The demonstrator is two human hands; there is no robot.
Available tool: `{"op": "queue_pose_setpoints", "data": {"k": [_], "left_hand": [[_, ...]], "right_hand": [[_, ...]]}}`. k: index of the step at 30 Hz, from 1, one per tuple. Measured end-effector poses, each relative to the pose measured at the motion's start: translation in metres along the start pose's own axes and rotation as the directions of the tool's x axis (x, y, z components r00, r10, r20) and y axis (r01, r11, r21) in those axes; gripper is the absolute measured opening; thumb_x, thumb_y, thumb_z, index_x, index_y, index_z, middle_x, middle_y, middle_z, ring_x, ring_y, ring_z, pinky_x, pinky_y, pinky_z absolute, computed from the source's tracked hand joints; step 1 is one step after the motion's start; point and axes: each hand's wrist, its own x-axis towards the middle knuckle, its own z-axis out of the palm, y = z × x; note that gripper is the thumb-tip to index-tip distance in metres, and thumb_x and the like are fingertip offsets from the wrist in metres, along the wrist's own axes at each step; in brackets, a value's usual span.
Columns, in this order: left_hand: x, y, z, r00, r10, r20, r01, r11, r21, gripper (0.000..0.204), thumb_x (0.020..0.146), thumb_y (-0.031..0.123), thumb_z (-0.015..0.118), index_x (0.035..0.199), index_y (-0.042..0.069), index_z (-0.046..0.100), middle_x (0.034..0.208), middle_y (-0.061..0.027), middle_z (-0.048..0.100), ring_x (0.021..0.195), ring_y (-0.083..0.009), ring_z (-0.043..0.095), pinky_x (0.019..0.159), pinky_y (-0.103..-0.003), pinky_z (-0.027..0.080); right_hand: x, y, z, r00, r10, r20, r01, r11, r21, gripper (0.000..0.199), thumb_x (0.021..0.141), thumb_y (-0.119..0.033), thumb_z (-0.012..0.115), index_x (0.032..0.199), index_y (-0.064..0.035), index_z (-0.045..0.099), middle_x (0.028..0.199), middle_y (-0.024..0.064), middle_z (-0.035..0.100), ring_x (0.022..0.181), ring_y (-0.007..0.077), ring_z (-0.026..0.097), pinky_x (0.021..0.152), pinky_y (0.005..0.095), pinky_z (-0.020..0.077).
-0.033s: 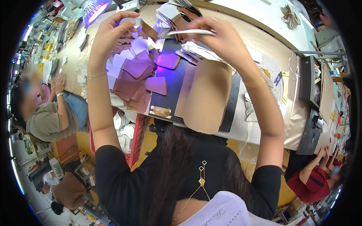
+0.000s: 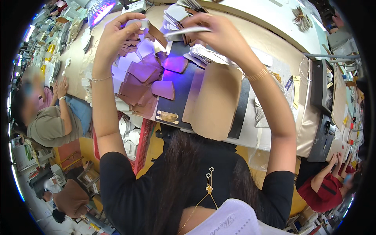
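Observation:
Over the far left of the table, my left hand (image 2: 119,35) is closed, thumb and fingers pinching a brown piece with a pale end (image 2: 157,35). My right hand (image 2: 213,29), slightly blurred, grips a thin flat white piece (image 2: 184,32) held out toward the left hand, its tip close to the brown piece. Below my left hand lies a heap of flat brown and pale cut pieces (image 2: 143,72), lit purple by a lamp (image 2: 100,11). Stacks of white rounded pieces (image 2: 211,55) lie beneath my right hand.
A curved brown sheet (image 2: 215,102) covers part of a black board (image 2: 176,90) at the near edge. A red basket (image 2: 145,143) of white pieces stands below. Co-workers sit at the left (image 2: 55,125) and right (image 2: 323,188). A dark open box (image 2: 323,86) stands at the right.
My right hand has moved left with the white piece, bringing it closer to the brown piece. My left hand has hardly moved.

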Motion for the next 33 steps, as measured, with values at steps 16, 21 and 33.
{"op": "queue_pose_setpoints", "data": {"k": [16, 21, 33], "left_hand": [[-0.042, -0.091, 0.025, 0.892, -0.011, -0.453, 0.029, 0.999, 0.032, 0.025, 0.089, 0.011, 0.054, 0.107, -0.001, 0.041, 0.1, -0.0144, 0.057, 0.086, -0.0215, 0.062, 0.075, -0.029, 0.049], [-0.053, -0.13, 0.067, 0.99, -0.028, -0.14, 0.098, 0.843, 0.529, 0.025, 0.08, 0.008, 0.055, 0.102, -0.002, 0.049, 0.094, -0.0237, 0.059, 0.094, -0.0384, 0.057, 0.085, -0.043, 0.044], [-0.074, -0.056, 0.094, 0.884, -0.057, 0.463, 0.465, 0.179, -0.867, 0.061, 0.095, 0.051, 0.034, 0.116, -0.003, 0.051, 0.116, -0.0259, 0.056, 0.094, -0.0331, 0.064, 0.073, -0.039, 0.056]], "right_hand": [[0.123, 0.056, 0.109, 0.908, 0.273, 0.316, -0.288, 0.958, -0.001, 0.035, 0.071, -0.025, 0.076, 0.098, -0.004, 0.067, 0.08, 0.0071, 0.067, 0.067, 0.0137, 0.062, 0.059, 0.0282, 0.0496], [0.131, 0.044, 0.109, 0.916, 0.197, 0.348, -0.253, 0.96, 0.121, 0.02, 0.083, -0.022, 0.067, 0.097, -0.0079, 0.067, 0.08, 0.0019, 0.068, 0.061, 0.0049, 0.057, 0.045, 0.0215, 0.0366], [0.007, -0.066, -0.022, 0.916, -0.025, 0.401, -0.067, 0.974, 0.215, 0.018, 0.087, -0.025, 0.064, 0.093, -0.0082, 0.06, 0.068, -0.0063, 0.052, 0.057, 0.0012, 0.045, 0.048, 0.017, 0.0323]]}}
